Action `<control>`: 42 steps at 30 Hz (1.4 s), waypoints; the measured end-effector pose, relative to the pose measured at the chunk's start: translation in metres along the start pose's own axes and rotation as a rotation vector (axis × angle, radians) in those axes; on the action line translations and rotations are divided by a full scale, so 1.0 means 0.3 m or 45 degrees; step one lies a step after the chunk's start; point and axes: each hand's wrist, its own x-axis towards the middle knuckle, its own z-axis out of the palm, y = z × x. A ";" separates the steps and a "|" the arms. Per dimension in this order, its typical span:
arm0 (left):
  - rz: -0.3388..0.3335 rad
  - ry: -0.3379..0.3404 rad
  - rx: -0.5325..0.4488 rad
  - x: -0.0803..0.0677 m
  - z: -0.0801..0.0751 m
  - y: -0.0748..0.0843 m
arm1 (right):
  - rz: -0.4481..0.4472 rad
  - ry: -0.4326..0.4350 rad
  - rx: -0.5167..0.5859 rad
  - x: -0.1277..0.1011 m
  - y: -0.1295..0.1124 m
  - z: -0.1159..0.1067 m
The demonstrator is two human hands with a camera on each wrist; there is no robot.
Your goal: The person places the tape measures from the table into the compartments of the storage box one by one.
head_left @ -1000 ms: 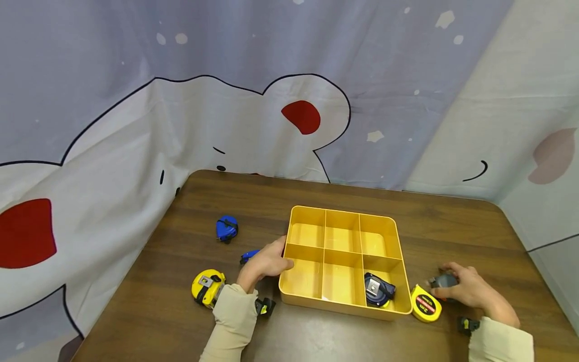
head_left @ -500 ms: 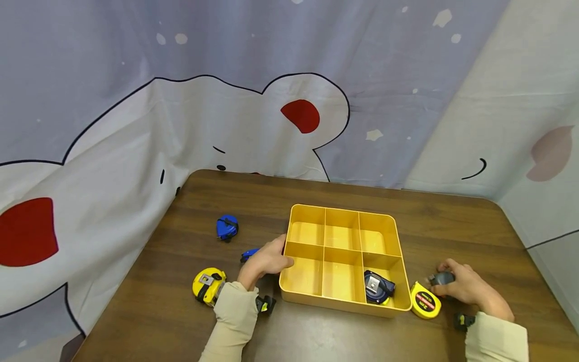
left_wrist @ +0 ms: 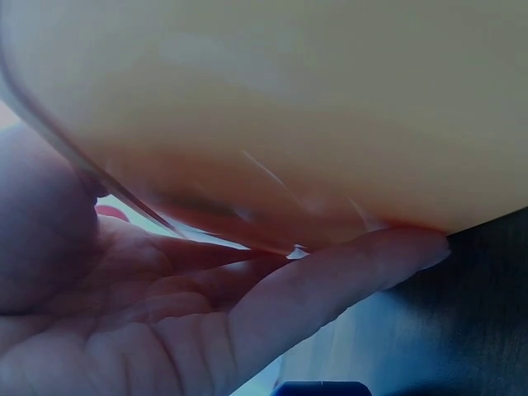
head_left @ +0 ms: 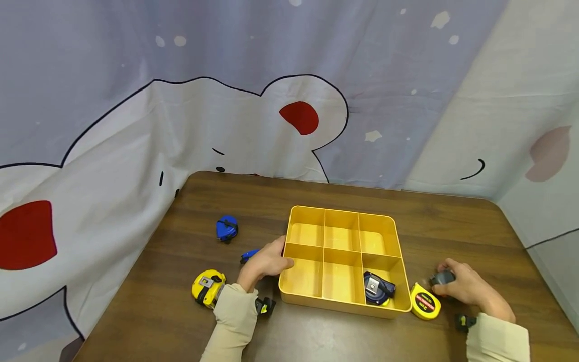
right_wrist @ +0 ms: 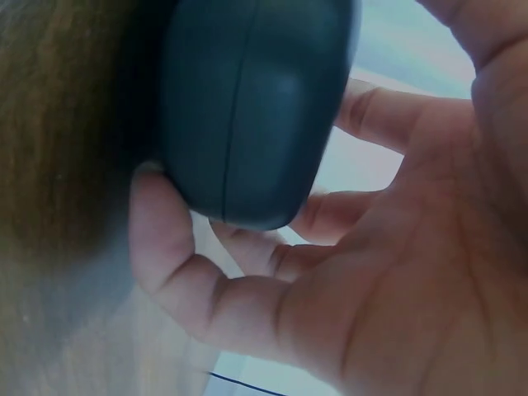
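My left hand grips the left wall of a yellow divided box, thumb over the rim and fingers along the outside. In the left wrist view those fingers lie against the box wall. On the right side of the table, my right hand holds a dark grey tape measure. The right wrist view shows its smooth, seamed case with fingers curled around it, close over the wood. Just left of it lies a yellow tape measure with a red and black label.
A dark blue tape measure sits in the box's front right compartment. Left of the box are a blue tape measure, another blue item partly behind my left hand, and a yellow tape measure beside my sleeve. A patterned curtain hangs behind the table.
My right wrist has shifted slightly left, still with the dark grey tape measure in hand. The left hand keeps its grip on the box, which stays in place.
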 end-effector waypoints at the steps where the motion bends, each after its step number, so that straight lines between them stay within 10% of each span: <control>1: 0.000 0.000 -0.003 -0.001 0.000 0.000 | -0.001 0.006 0.004 -0.001 -0.003 -0.002; 42: 0.003 0.008 -0.001 -0.009 0.001 -0.010 | -0.186 0.245 -0.022 -0.119 -0.272 -0.047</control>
